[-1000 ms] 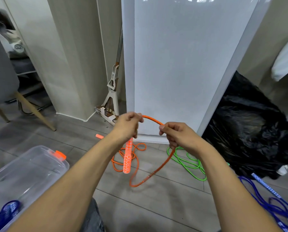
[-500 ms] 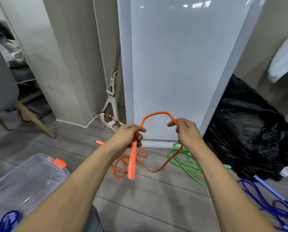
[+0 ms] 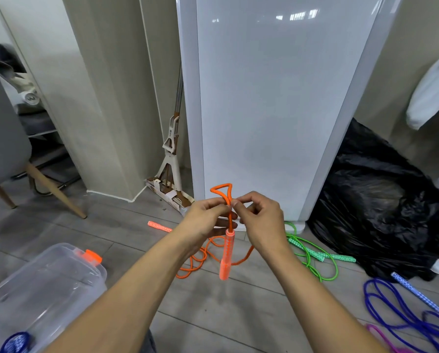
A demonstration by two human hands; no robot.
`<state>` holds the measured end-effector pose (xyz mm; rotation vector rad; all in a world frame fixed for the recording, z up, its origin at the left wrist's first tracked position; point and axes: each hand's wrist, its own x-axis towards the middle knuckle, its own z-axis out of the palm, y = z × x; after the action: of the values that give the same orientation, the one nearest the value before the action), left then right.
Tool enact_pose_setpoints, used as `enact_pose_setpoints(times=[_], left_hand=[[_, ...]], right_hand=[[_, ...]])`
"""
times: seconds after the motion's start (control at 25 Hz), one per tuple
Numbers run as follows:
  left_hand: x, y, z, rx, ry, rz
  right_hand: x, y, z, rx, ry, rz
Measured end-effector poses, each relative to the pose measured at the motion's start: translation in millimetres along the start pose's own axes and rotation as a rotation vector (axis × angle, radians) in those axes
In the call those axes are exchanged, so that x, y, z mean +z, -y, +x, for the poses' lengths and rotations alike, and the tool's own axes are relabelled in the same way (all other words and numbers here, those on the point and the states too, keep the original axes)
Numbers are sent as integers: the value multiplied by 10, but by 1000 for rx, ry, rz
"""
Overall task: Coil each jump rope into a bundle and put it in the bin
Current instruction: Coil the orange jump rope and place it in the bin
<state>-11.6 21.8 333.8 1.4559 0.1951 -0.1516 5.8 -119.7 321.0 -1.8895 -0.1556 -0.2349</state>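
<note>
An orange jump rope (image 3: 222,191) is held up in front of me, folded into a small loop above my fingers. My left hand (image 3: 205,220) pinches the cord just above its orange handle (image 3: 226,256), which hangs straight down. My right hand (image 3: 260,221) pinches the same cord right beside the left. The remaining orange cord lies on the floor, with its second handle (image 3: 160,226) further back. A clear plastic bin (image 3: 42,281) with an orange latch stands at the lower left, a blue rope bundle (image 3: 16,342) inside it.
A green rope (image 3: 312,256) lies right of my hands, a blue rope (image 3: 402,304) and a pink one (image 3: 384,337) at the lower right. A black bag (image 3: 381,220), a white panel (image 3: 272,110), a mop (image 3: 171,161) and a chair leg (image 3: 55,192) stand behind.
My right hand moved left to meet my left hand, folding the wide orange arc into a small tight loop above the fingers. The handle still hangs below my left hand.
</note>
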Motion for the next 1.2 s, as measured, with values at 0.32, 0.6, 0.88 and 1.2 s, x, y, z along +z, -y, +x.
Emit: enact_pose_setpoints(times=[0.32,0.6,0.88,1.2], left_hand=[[-56,21,87,157,-228,55],[-322,-79,279,73,-409,-545],[-600,-48,398,128,-625,-535],[-270,3,192,286,-242,396]], right_hand=[[48,59,-42,-69,221,-214],[-332,-4,59,188,810,-168],[-838,-128,222,382,934,-293],[-748,-111,317,-38,448,-421]])
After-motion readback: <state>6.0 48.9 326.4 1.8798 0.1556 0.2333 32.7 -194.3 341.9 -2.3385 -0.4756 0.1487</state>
